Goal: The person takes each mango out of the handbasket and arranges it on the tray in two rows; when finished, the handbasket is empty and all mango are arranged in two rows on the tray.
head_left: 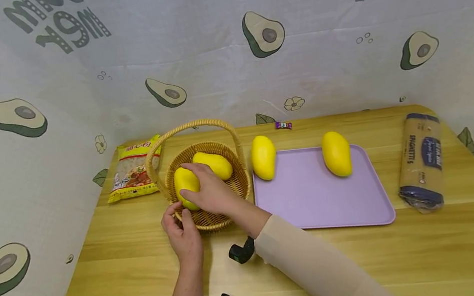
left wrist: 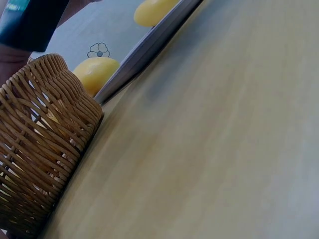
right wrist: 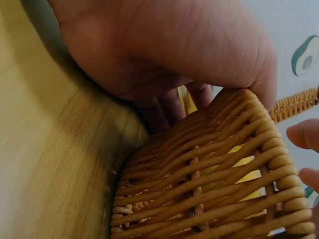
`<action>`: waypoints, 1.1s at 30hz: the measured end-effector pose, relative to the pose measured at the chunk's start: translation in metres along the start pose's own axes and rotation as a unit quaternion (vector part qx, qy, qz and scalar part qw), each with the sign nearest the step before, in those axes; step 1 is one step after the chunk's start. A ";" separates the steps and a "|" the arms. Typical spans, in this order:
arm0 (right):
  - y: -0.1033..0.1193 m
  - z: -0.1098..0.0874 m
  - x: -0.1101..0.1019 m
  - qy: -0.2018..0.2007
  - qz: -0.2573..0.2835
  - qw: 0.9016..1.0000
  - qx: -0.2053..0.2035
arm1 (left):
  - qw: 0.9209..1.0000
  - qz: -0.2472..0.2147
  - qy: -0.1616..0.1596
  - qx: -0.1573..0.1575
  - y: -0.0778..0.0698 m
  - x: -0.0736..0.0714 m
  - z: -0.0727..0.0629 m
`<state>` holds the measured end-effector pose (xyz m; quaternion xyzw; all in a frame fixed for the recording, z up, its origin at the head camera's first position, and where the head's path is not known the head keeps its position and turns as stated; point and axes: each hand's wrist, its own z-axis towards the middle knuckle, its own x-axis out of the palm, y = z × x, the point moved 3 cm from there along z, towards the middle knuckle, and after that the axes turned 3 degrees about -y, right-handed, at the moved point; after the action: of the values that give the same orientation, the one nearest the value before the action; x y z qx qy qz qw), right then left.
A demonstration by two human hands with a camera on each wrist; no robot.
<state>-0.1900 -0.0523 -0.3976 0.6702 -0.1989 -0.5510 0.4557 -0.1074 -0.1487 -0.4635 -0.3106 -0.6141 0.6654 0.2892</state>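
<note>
A wicker basket [head_left: 242, 187] with an arched handle stands on the table. Two yellow mangoes lie in it: one mango [head_left: 182, 177] at the left, held by my right hand [head_left: 214, 190] with the thumb and fingers around it, and another mango [head_left: 216, 163] behind. My left hand [head_left: 185, 238] grips the basket's near-left rim. In the right wrist view that left hand [right wrist: 164, 45] has its thumb at the rim and its fingers along the outer weave, partly hidden. Two more mangoes, a left one [head_left: 264, 158] and a right one [head_left: 336, 154], lie at the purple tray [head_left: 322, 202].
A yellow food packet [head_left: 131, 175] lies behind the basket at the left. At the far right is a spaghetti package [head_left: 420, 160]. A small purple wrapped sweet [head_left: 283, 125] lies at the table's back edge, before a printed curtain [head_left: 203, 36].
</note>
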 end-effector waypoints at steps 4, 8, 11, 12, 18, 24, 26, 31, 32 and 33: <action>-0.001 0.006 0.006 0.003 -0.009 1.000 0.004 | 1.000 0.003 -0.004 0.000 -0.001 0.000 0.000; -0.004 0.011 0.010 -0.001 -0.023 1.000 0.008 | 1.000 0.006 -0.004 -0.002 -0.001 0.000 0.000; -0.005 0.013 0.012 -0.004 -0.030 0.999 0.012 | 1.000 0.008 -0.002 0.001 -0.001 -0.001 0.000; -0.005 0.014 0.012 -0.004 -0.032 0.999 0.015 | 1.000 0.008 -0.001 0.001 -0.001 -0.001 0.000; -0.006 0.015 0.011 -0.012 -0.032 0.999 0.021 | 1.000 0.012 0.001 0.003 0.000 -0.001 0.000; -0.008 0.017 0.011 -0.015 -0.028 0.999 0.020 | 1.000 0.009 0.007 0.000 -0.002 -0.001 0.000; -0.009 0.018 0.012 -0.014 -0.033 0.999 0.020 | 1.000 0.009 0.007 0.000 -0.002 -0.001 0.000; -0.011 0.018 0.013 -0.010 -0.047 0.999 0.020 | 1.000 0.011 0.004 0.000 -0.001 -0.001 0.000; -0.011 0.018 0.013 -0.009 -0.048 0.999 0.020 | 1.000 0.011 0.005 0.000 -0.001 0.000 0.000; -0.011 0.018 0.014 -0.008 -0.049 0.999 0.019 | 1.000 0.011 0.005 0.000 -0.001 0.000 0.000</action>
<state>-0.2049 -0.0644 -0.4136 0.6830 -0.1799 -0.5745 0.4136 -0.1074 -0.1490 -0.4626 -0.3204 -0.6092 0.6672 0.2847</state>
